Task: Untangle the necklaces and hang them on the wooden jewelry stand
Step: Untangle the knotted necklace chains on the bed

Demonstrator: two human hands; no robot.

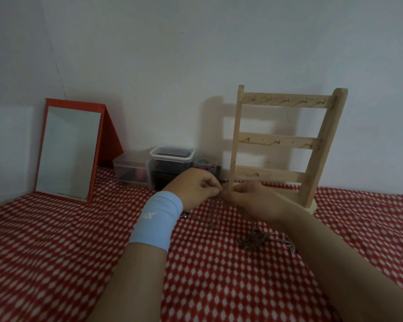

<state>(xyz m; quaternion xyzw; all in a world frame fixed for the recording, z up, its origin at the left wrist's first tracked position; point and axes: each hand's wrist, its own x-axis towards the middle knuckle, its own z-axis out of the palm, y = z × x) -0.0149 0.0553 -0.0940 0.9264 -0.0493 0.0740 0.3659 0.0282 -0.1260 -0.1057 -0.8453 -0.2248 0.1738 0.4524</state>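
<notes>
At table centre, the left hand (196, 187) and right hand (249, 198) pinched what appeared to be one necklace chain (215, 219) between them; a tangled heap (254, 240) lay rightward. Hard pulling might tighten knots. Mirror (68, 152), plastic boxes (154, 166) and bare wooden stand (282, 145) stood behind.

Both hands (196, 188) (254, 201) pinched closed, fingertips meeting.
</notes>
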